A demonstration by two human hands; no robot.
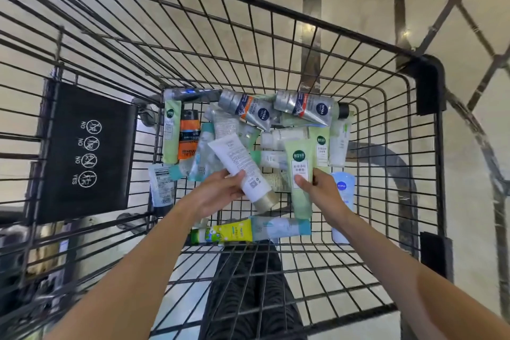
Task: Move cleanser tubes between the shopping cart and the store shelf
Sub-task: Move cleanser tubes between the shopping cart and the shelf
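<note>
Over the cart [386,146], left hand [220,193] gripping white tube [242,171], right hand [320,188] pinching green tube [300,174]

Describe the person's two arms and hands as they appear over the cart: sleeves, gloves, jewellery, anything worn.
Both forearms are bare up to the picture's lower edge; no sleeve shows. The left hand and right hand wear no gloves. No ring, watch or bracelet is visible on either wrist or on the fingers that show. Below the cart, dark patterned trousers can be seen.

Both forearms reach forward — left hand [220,193] and right hand [321,190] each with fingers curled, gripping.
</note>
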